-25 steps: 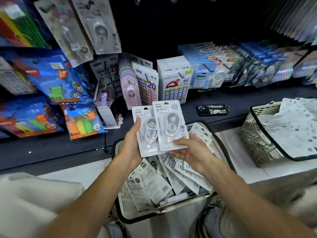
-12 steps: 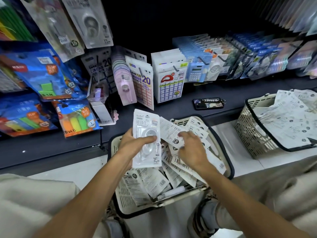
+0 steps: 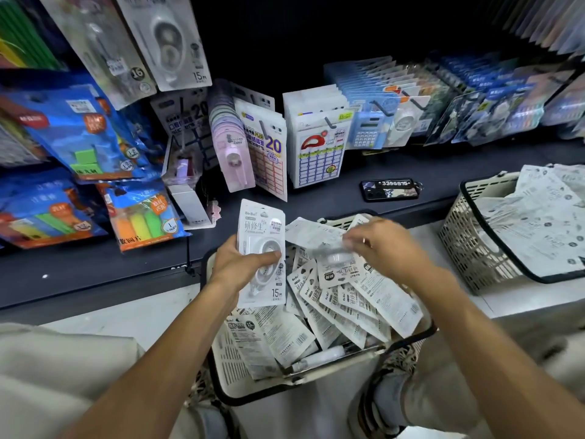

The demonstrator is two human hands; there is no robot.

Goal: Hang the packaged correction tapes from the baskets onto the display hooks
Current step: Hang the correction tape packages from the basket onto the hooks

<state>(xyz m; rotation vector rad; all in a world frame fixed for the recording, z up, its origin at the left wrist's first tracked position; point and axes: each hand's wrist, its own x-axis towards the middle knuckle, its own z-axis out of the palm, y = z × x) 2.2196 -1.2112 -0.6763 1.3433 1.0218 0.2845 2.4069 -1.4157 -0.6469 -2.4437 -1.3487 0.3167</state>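
Above mesh basket [image 3: 323, 380], glossy flat packs [image 3: 261, 248] in hands [image 3: 235, 267].

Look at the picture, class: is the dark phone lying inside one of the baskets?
No, the phone lies on the dark shelf, behind the near basket and apart from both.

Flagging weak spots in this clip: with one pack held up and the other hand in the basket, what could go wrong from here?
1. The left hand holds the upright pack by thumb and fingers at one edge; it could slip or twist.
2. The right hand is lifting a blurred pack from the loose pile in the near basket; neighbouring packs might snag and spill out.
3. The phone on the shelf could get knocked.
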